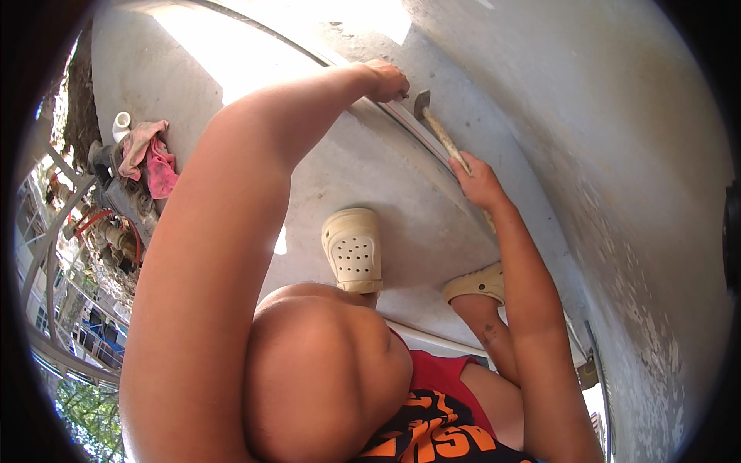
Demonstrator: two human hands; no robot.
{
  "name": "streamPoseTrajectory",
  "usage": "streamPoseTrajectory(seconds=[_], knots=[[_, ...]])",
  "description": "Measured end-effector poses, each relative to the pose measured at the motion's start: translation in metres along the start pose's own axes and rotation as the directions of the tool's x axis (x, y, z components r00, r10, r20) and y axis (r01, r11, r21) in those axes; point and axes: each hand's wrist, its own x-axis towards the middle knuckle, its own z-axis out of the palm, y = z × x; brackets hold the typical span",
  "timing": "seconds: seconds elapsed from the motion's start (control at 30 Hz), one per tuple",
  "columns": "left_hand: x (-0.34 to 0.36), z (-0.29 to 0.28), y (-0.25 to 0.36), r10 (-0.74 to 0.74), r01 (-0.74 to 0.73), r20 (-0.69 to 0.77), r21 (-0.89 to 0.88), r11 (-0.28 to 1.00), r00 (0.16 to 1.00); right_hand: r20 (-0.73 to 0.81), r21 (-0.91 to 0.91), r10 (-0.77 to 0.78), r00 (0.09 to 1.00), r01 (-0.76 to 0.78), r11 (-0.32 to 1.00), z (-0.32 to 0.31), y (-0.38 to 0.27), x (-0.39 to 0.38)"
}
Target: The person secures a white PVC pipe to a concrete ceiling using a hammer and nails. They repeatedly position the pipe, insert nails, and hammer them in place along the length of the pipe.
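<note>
My right hand (478, 182) is wrapped round the wooden handle of a hammer (441, 133). The hammer's dark metal head points away from me, just right of my left hand and apart from it. My left hand (387, 82) is closed, its fingers pinched together beside a long thin strip (417, 133) that runs along the floor close to the wall. Whatever those fingertips hold is too small to make out.
A rough grey concrete wall (602, 139) rises on the right. At the left lie pink cloths (160, 168) and a white pipe fitting (121, 126), with assorted dark gear near them. My feet, in cream clogs (353, 251), stand on the concrete floor (332, 174).
</note>
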Motion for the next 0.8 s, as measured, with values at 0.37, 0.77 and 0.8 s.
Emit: streamPoseTrajectory(seconds=[0.37,0.77,0.8], knots=[[0.008,0.016,-0.015,0.007,-0.007,0.037,-0.024,1.0,0.999,-0.128,-0.135,-0.107,0.986,0.09,0.987,-0.006,-0.004,-0.013],[0.008,0.014,-0.015,-0.002,0.002,-0.005,-0.095,0.995,1.0,-0.249,-0.082,-0.167,0.954,0.151,0.985,-0.017,-0.014,-0.014],[0.008,0.017,-0.019,-0.013,0.012,-0.004,-0.124,0.992,1.0,-0.232,-0.093,-0.144,0.962,0.125,0.988,-0.014,-0.011,-0.012]])
